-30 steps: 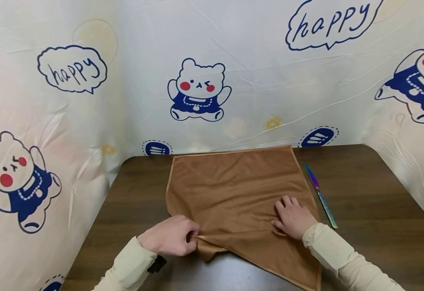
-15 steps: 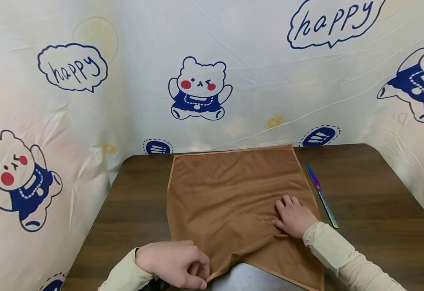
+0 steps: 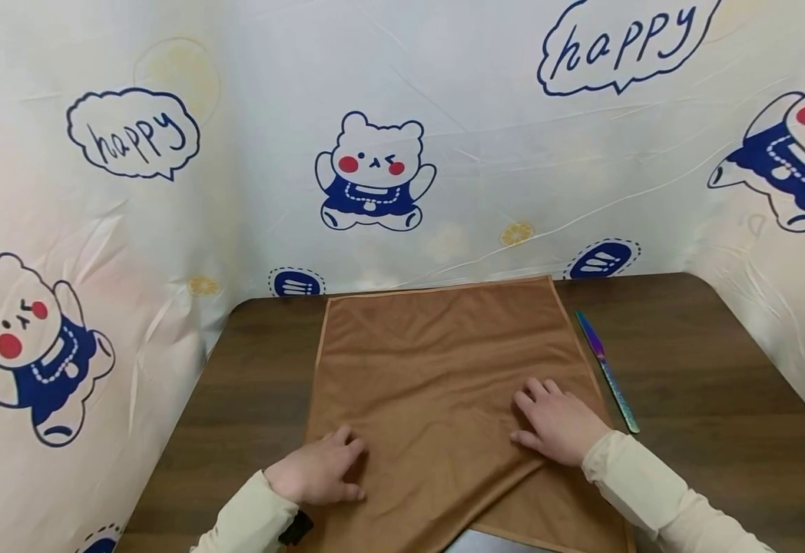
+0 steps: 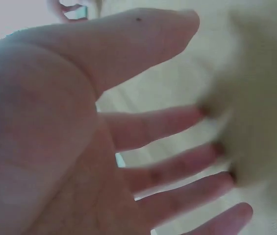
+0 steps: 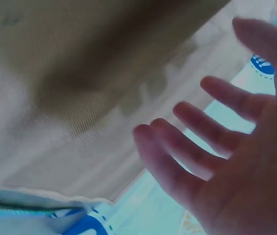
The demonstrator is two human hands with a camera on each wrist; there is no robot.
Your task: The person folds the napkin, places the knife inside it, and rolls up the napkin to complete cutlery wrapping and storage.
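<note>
A brown cloth [image 3: 437, 369] with a lighter stitched hem lies spread over the table. Its back part is fairly flat, with soft wrinkles across the middle. A diagonal fold runs from near my right hand down to the front edge. On the cloth's left side rests my left hand [image 3: 322, 467], its fingers spread and fingertips at the fabric; in the left wrist view the fingers [image 4: 163, 127] reach out with nothing gripped. My right hand [image 3: 560, 422] lies on the cloth's right part, fingers loosely bent and apart, as the right wrist view also shows its fingers [image 5: 212, 127].
A rainbow-coloured table knife [image 3: 606, 369] lies just right of the cloth. The dark wooden table [image 3: 707, 369] has rounded back corners. A white curtain [image 3: 485, 153] printed with bears and the word "happy" surrounds it on three sides.
My left hand pulled the cloth's near left edge toward the front, let it go, and moved back up onto the cloth. The folded left part is now laid out. My right hand has barely moved.
</note>
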